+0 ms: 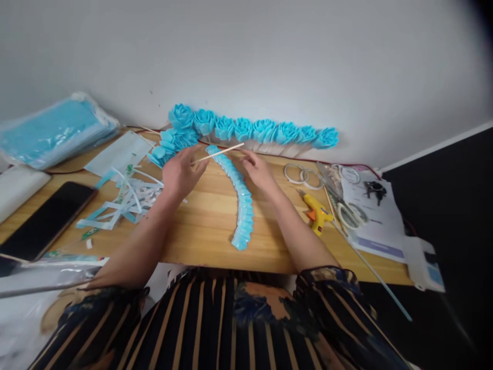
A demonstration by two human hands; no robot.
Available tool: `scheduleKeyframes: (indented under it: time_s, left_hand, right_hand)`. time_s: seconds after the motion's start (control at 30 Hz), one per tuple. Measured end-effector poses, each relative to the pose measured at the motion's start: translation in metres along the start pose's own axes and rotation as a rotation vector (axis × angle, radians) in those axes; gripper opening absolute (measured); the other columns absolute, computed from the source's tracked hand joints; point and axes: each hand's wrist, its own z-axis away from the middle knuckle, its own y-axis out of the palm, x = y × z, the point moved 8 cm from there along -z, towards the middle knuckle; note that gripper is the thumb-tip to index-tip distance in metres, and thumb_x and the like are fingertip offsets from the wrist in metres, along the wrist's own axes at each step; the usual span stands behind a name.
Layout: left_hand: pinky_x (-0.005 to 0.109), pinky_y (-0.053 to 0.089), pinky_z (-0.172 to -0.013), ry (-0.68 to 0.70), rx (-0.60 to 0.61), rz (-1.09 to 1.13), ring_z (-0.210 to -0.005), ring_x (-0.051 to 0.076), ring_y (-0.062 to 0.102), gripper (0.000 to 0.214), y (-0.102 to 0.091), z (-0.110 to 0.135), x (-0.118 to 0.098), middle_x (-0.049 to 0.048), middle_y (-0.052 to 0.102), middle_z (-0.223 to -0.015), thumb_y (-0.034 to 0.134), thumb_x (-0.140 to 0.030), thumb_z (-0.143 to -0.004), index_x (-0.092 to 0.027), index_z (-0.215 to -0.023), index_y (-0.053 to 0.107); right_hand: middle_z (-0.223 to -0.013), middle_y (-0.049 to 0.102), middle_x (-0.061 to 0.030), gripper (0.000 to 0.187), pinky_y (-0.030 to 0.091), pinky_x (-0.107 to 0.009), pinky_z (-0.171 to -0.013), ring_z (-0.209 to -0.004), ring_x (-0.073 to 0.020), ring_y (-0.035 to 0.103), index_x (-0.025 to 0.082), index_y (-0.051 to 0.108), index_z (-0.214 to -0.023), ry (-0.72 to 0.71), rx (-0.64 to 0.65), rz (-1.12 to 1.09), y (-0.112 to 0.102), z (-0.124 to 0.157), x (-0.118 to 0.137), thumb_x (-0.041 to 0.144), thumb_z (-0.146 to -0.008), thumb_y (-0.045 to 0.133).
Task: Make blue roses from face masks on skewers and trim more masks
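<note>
My left hand (181,174) holds a thin wooden stick (227,150) between thumb and fingers. The stick points up to the right, across the top end of a curved, pleated light-blue strip (242,200) lying on the table. Just below the stick's free end is my right hand (256,167), its fingers loosely bent and a little apart, with nothing visible in them. Behind my hands, several blue paper-like flowers (264,131) on thin stems lie in a row along the wall. More blue flowers (169,144) are bunched just beyond my left hand.
On the wooden table (204,236), cut strips (123,200) and a phone (46,221) lie left, near a bagged blue pack (57,131). To the right are a yellow glue gun (318,211), scissors (351,215), tape rings (295,173), keys (375,190) and a power strip (424,263).
</note>
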Motion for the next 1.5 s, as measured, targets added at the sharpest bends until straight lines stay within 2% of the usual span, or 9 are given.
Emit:
scheduleKeyframes:
  time_s: [0.1, 0.3, 0.53, 0.7, 0.83, 0.97, 1.1, 1.2, 1.5]
  left_hand:
    - [0.031, 0.049, -0.083, 0.056, 0.009, 0.065, -0.094, 0.023, 0.067, 0.045, 0.004, 0.001, -0.003, 0.008, 0.072, -0.106, 0.054, -0.043, -0.093, -0.021, -0.131, 0.065]
    - [0.029, 0.049, -0.081, 0.081, 0.062, 0.155, -0.089, 0.02, 0.066, 0.032, 0.01, 0.002, -0.006, 0.0074, 0.073, -0.1, 0.053, -0.037, -0.094, -0.021, -0.113, 0.072]
    - [0.026, 0.045, -0.067, 0.077, 0.176, 0.228, -0.076, 0.017, 0.062, 0.026, 0.027, 0.004, -0.006, 0.0043, 0.071, -0.085, 0.056, -0.039, -0.091, -0.02, -0.099, 0.071]
    - [0.03, 0.044, -0.067, 0.098, 0.248, 0.251, -0.075, 0.019, 0.061, 0.021, 0.033, 0.006, -0.012, 0.0045, 0.068, -0.08, 0.055, -0.037, -0.089, -0.021, -0.087, 0.069]
    - [0.03, 0.045, -0.069, 0.118, 0.276, 0.247, -0.077, 0.019, 0.061, 0.021, 0.032, 0.007, -0.019, 0.0043, 0.066, -0.079, 0.054, -0.037, -0.089, -0.021, -0.085, 0.068]
    - [0.031, 0.046, -0.067, 0.147, 0.276, 0.227, -0.073, 0.018, 0.06, 0.024, 0.029, 0.008, -0.022, 0.0039, 0.066, -0.076, 0.053, -0.038, -0.09, -0.021, -0.083, 0.068]
    - [0.031, 0.045, -0.065, 0.136, 0.267, 0.216, -0.07, 0.018, 0.059, 0.024, 0.027, 0.008, -0.02, 0.0037, 0.066, -0.075, 0.054, -0.04, -0.09, -0.022, -0.084, 0.069]
    - [0.031, 0.045, -0.066, 0.11, 0.271, 0.227, -0.074, 0.019, 0.062, 0.023, 0.026, 0.007, -0.018, 0.0043, 0.065, -0.075, 0.055, -0.039, -0.09, -0.021, -0.085, 0.069]
    - [0.029, 0.045, -0.068, 0.12, 0.251, 0.229, -0.079, 0.02, 0.062, 0.025, 0.026, 0.005, -0.014, 0.0041, 0.064, -0.074, 0.055, -0.042, -0.091, -0.022, -0.084, 0.069]
  right_hand:
    - [-0.115, 0.075, -0.0074, 0.044, 0.056, -0.035, -0.084, -0.095, -0.0197, 0.069, 0.022, 0.059, -0.137, -0.073, -0.054, -0.067, -0.028, 0.056, 0.01, 0.03, -0.094, 0.052]
    - [-0.111, 0.075, -0.0082, 0.038, 0.058, -0.035, -0.078, -0.093, -0.0207, 0.07, 0.024, 0.061, -0.131, 0.028, -0.197, 0.008, -0.064, 0.139, 0.005, 0.035, -0.097, 0.049]
    - [-0.101, 0.075, -0.0064, 0.028, 0.056, -0.037, -0.082, -0.091, -0.0212, 0.07, 0.026, 0.066, -0.119, -0.081, -0.114, 0.209, -0.042, 0.204, 0.027, 0.029, -0.101, 0.046]
    - [-0.082, 0.07, -0.0032, 0.01, 0.051, -0.034, -0.071, -0.079, -0.0205, 0.065, 0.026, 0.064, -0.091, -0.147, -0.023, 0.249, -0.021, 0.235, 0.04, 0.029, -0.097, 0.057]
    - [-0.082, 0.07, -0.0032, 0.008, 0.05, -0.037, -0.071, -0.077, -0.0214, 0.063, 0.025, 0.061, -0.088, -0.241, 0.046, 0.298, -0.007, 0.24, 0.05, 0.029, -0.095, 0.064]
    - [-0.102, 0.073, -0.0079, 0.01, 0.054, -0.041, -0.079, -0.095, -0.0249, 0.065, 0.026, 0.064, -0.104, -0.265, 0.111, 0.315, -0.001, 0.236, 0.055, 0.031, -0.094, 0.065]
    - [-0.121, 0.069, -0.0111, 0.035, 0.054, -0.048, -0.092, -0.112, -0.0285, 0.063, 0.029, 0.058, -0.128, -0.298, 0.074, 0.314, -0.01, 0.223, 0.059, 0.036, -0.095, 0.065]
    - [-0.128, 0.067, -0.0102, 0.04, 0.051, -0.051, -0.101, -0.12, -0.0286, 0.06, 0.029, 0.054, -0.137, -0.315, 0.019, 0.314, -0.022, 0.206, 0.056, 0.035, -0.098, 0.058]
    - [-0.12, 0.072, -0.0099, 0.033, 0.051, -0.046, -0.096, -0.112, -0.0281, 0.063, 0.023, 0.066, -0.124, -0.137, 0.019, 0.472, -0.035, 0.15, 0.018, 0.025, -0.101, 0.042]
